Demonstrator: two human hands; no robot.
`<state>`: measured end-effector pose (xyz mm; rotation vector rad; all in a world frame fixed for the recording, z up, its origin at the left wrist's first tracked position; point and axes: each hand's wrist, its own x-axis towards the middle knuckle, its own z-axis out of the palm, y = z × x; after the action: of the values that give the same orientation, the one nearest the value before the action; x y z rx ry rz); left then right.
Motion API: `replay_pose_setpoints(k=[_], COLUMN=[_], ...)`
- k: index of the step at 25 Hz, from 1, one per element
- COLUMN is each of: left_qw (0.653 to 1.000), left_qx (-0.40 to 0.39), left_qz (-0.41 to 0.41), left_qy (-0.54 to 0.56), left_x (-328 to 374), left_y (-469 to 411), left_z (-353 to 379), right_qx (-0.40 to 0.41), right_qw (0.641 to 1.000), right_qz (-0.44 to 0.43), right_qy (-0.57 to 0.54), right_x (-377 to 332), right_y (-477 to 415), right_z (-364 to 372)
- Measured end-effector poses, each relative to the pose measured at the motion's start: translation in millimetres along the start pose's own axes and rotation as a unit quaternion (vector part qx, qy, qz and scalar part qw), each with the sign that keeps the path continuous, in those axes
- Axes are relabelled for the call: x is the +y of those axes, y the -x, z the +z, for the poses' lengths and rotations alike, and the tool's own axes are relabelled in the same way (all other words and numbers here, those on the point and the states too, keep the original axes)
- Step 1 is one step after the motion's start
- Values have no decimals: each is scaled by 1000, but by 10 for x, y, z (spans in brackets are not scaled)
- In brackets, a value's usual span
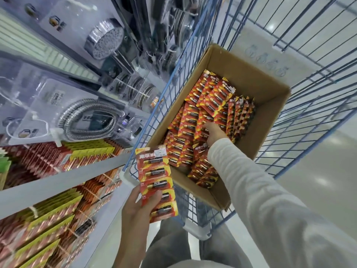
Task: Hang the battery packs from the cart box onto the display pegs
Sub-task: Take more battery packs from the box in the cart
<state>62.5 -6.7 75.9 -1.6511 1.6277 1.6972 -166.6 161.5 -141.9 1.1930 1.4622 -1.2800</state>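
A strip of five battery packs [156,182] is held upright by the left hand [138,207], pinched between the thumb on its front and the fingers behind. A price sticker [160,153] reading "12.00" is seen at its top; the red brand lettering is too blurred to be read. Hung battery packs [58,219] are crowded on the display to the left. Further on, the right hand [214,132] is sunk among loose battery packs [193,120] in the cardboard box [270,113]; whether its fingers grip cannot be told. The box is carried in a blue wire cart [154,105]. Beyond, a packaged shower hose [88,120] and shower head [105,37] are hung.
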Motion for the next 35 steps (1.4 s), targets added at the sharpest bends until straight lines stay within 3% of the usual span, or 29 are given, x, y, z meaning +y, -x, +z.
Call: replay_pose_setpoints(k=[1, 5, 7, 14, 19, 24, 28, 32, 35], left_qw=[1000, 997, 995, 980, 958, 931, 894, 854, 813], left_qx=[-12, -52, -73, -153, -180, -105, 2, 109, 186], left_qz=[8, 49, 68, 107, 172, 246, 279, 287, 284], left_qy=[2, 21, 30, 76, 143, 248, 350, 421, 472], left_x=[27, 247, 347, 531, 556, 333, -25, -463, -849], left_y=[4, 115, 168, 469, 947, 1470, 1920, 2346, 2591], left_z=[-5, -49, -77, -266, -483, -688, -1032, -1528, -1935], right_qx=[15, -55, -85, -204, -240, -293, -360, -439, -475], right_qw=[999, 989, 984, 963, 930, 899, 870, 803, 773], right_qz=[-14, 66, 52, -126, -261, -325, -333, -357, -341], right_qy=[29, -119, -151, -124, -93, -34, 59, 188, 245], right_x=[-3, -40, 71, 738, 1023, 1103, 1120, 1397, 1733], right_y=[49, 782, 1167, 2758, 3703, 4117, 4414, 4694, 4866], right_z=[-69, -297, -370, -766, -952, -924, -667, -224, 159])
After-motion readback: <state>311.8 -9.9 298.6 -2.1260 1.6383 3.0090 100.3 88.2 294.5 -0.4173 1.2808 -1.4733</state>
